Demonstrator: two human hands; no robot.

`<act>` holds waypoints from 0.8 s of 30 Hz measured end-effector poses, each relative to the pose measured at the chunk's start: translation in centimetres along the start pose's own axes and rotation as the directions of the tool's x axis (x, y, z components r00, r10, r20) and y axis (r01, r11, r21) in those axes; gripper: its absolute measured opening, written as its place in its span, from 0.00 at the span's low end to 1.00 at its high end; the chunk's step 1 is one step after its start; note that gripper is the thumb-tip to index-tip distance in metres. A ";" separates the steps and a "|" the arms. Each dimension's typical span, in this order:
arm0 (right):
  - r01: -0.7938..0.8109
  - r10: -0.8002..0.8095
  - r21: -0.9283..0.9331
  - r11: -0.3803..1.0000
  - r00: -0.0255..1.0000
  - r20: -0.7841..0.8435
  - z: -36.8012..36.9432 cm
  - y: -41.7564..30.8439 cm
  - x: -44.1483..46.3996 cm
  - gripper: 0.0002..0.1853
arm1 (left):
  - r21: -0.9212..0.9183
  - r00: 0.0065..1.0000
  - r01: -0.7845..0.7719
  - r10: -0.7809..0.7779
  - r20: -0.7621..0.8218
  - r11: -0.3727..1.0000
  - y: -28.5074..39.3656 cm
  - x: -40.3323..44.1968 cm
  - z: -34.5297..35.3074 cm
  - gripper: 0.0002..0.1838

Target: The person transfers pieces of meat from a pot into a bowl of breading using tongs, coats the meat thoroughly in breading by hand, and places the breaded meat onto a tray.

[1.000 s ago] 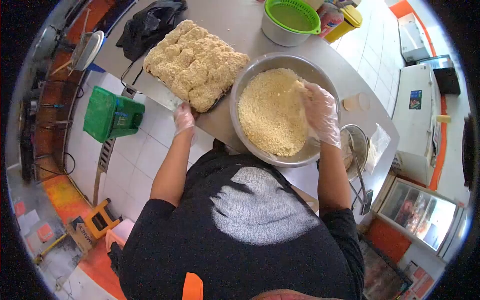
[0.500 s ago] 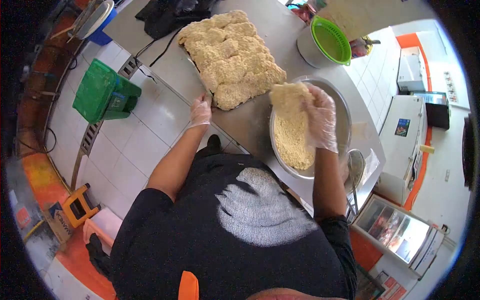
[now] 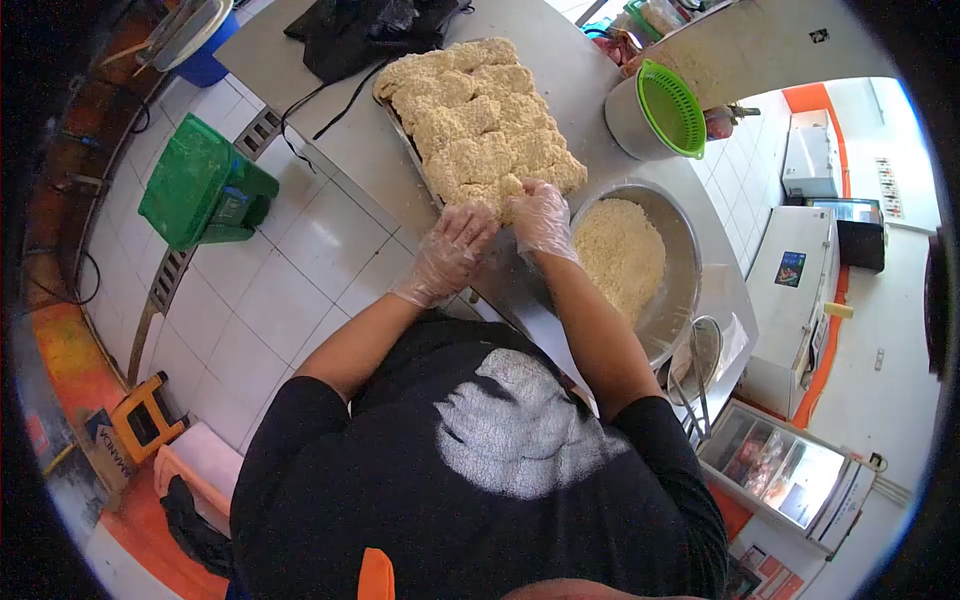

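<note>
A metal tray (image 3: 415, 155) is heaped with rows of pale, crumb-coated pieces (image 3: 470, 110). My left hand (image 3: 453, 252), in a clear plastic glove, lies with its fingers stretched over the near left corner of the coated layer. Close beside it, my gloved right hand (image 3: 543, 222) pinches the edge of a breaded piece (image 3: 512, 187) at the tray's near end. Part of that piece is hidden under the fingers. Right of my right hand stands a wide steel bowl (image 3: 685, 245) holding yellowish breadcrumbs (image 3: 620, 255).
A grey bucket with a green strainer basket (image 3: 672, 108) stands beyond the bowl. A wire sieve (image 3: 706, 350) sits at the table's near right. Behind the tray lies a black plastic bag (image 3: 350, 40). On the floor at left is a green bin (image 3: 200, 185).
My right hand has carried the breaded piece from above the bowl to the tray's near end. My left hand has shifted from the tray's edge onto the coated pieces.
</note>
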State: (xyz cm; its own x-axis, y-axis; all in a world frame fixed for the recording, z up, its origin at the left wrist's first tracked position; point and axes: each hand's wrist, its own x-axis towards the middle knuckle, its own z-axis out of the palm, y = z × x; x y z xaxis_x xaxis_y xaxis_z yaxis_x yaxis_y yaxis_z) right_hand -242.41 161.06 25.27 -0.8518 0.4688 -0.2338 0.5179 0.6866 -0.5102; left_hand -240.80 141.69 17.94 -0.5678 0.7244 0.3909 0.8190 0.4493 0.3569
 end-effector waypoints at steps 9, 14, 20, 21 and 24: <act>0.069 -0.061 0.190 0.979 0.997 -0.049 -0.1 1.2 -1.5 0.35 | 0.017 0.999 0.000 0.001 -0.039 1.000 -1.0 -1.2 1.9 0.46; 0.085 -0.106 0.165 0.983 0.987 0.120 1.6 3.8 -2.0 0.48 | 0.055 1.000 0.022 -0.022 -0.001 0.998 -1.2 -1.5 2.8 0.43; 0.194 -0.194 0.112 0.975 0.981 -0.015 -1.2 1.4 -5.6 0.51 | 0.145 0.999 0.004 0.003 -0.047 0.989 -1.2 -1.0 2.5 0.41; 0.234 -0.230 0.140 0.962 0.972 -0.042 -2.0 1.6 -6.4 0.50 | 0.152 0.998 -0.001 0.012 -0.069 0.988 -1.1 -1.0 2.4 0.41; 0.423 -0.379 0.187 0.887 0.896 -0.231 -4.6 3.2 -9.3 0.45 | 0.102 0.999 0.022 -0.018 -0.043 0.995 -0.5 -0.5 1.4 0.42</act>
State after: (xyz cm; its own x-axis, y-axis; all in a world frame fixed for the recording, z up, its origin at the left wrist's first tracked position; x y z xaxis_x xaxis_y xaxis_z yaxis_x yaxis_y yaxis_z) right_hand -232.51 161.43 29.62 -0.9414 0.2885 0.1748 0.0842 0.7029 -0.7063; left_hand -240.86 141.87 16.37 -0.5851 0.6932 0.4208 0.8106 0.5159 0.2772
